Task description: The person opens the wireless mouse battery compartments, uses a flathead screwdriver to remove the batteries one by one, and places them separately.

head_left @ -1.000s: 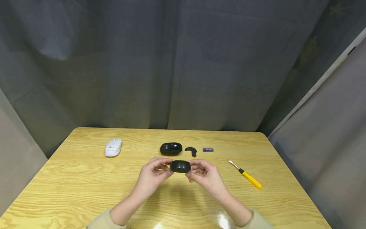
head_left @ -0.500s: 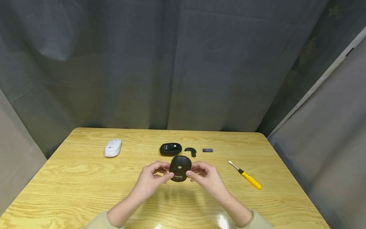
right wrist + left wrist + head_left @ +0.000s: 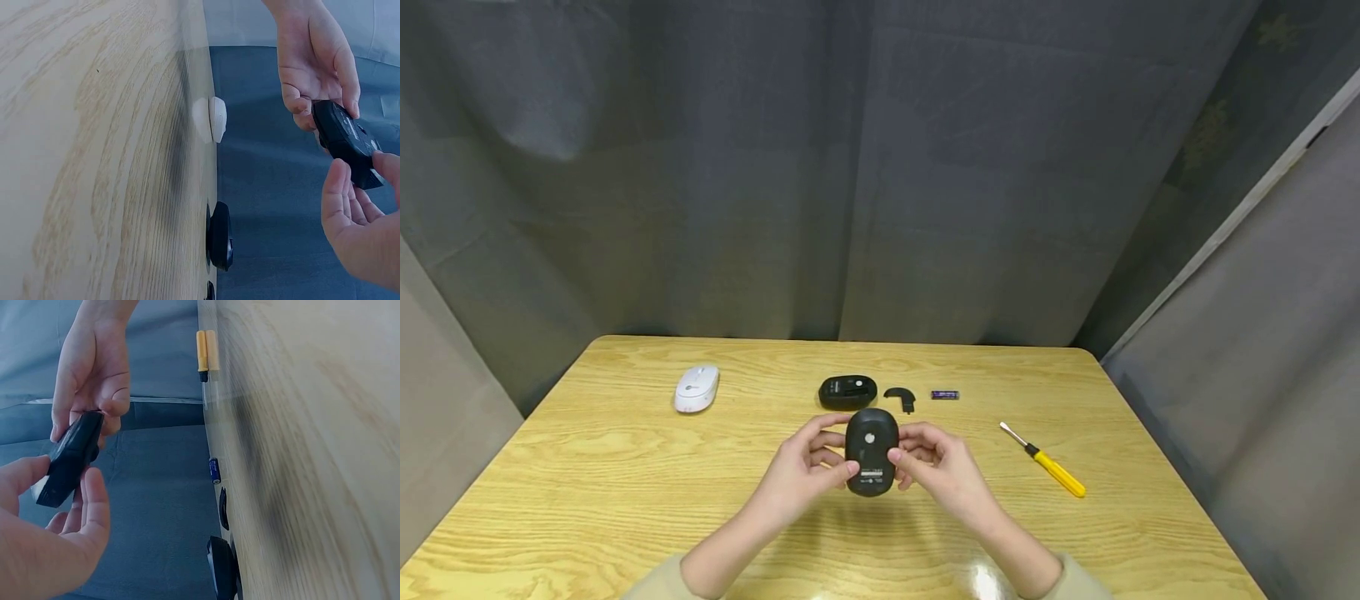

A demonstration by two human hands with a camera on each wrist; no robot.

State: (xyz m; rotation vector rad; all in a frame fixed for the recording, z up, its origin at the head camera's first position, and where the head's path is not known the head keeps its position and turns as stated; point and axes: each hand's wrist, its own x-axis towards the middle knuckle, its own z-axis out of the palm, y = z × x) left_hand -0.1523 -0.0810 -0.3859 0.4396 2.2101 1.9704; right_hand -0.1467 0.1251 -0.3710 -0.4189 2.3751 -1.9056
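Held up above the table is a black computer mouse (image 3: 871, 457), its underside with a pale round spot and a label facing the head camera. My left hand (image 3: 808, 462) grips its left side, thumb on the underside and fingers behind. On the opposite side my right hand (image 3: 943, 467) pinches the edge between thumb and fingers. Both wrist views show the mouse (image 3: 72, 459) tilted between the two hands, well off the tabletop. Beyond it lies a second black mouse (image 3: 847, 392), upside down with its battery bay uncovered. A curved black battery cover (image 3: 901, 397) is beside that one.
A purple AA battery (image 3: 945, 395) lies right of the cover. At the right is a screwdriver (image 3: 1052, 468) with a yellow handle. A white mouse (image 3: 697, 388) sits at the back left of the wooden table (image 3: 625, 500). Grey curtains (image 3: 775, 167) hang behind.
The held mouse has been turned from edge-on until its underside faces the head camera. Both hands keep hold of it in nearly the same place. The things on the table have not moved.
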